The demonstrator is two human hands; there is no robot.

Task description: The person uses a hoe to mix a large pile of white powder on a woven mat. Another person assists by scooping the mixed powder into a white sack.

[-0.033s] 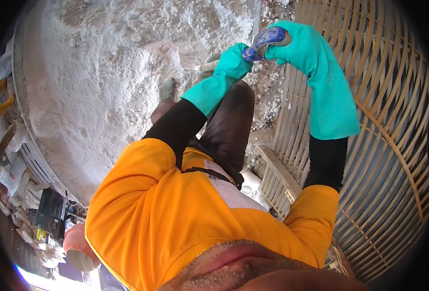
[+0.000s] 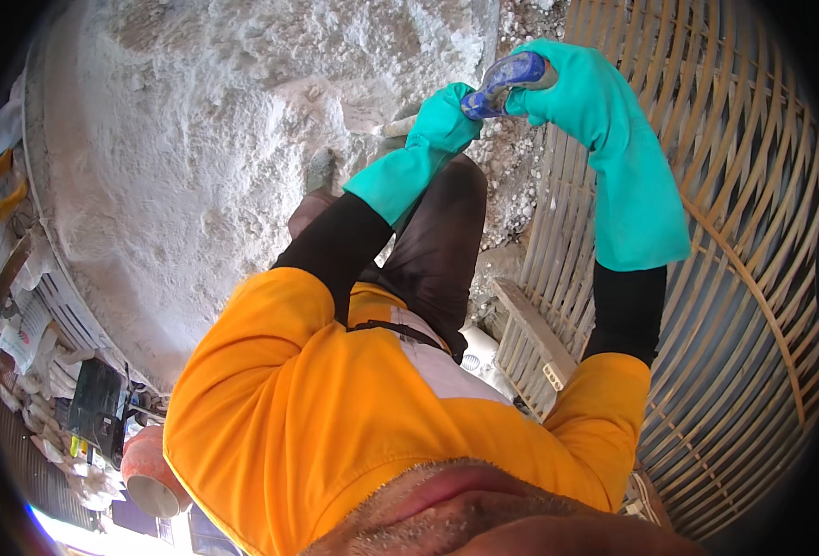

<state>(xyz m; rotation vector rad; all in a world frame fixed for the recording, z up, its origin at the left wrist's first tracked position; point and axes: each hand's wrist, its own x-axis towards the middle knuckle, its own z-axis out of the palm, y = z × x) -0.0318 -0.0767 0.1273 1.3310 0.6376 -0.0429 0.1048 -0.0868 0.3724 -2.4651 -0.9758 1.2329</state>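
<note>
One long-handled tool (image 2: 398, 127) is located beyond the person's dark-trousered leg (image 2: 448, 227), its shaft seen against white powdery material (image 2: 187, 139). The left hand (image 2: 444, 119), in a green glove, is closed around the shaft, just beside the blue handle (image 2: 504, 82). The right hand (image 2: 572, 88), gloved likewise, is curled around the blue handle at the tool's near end. The tool's far end cannot be made out. A slatted panel (image 2: 706, 199) occupies the right side.
</note>
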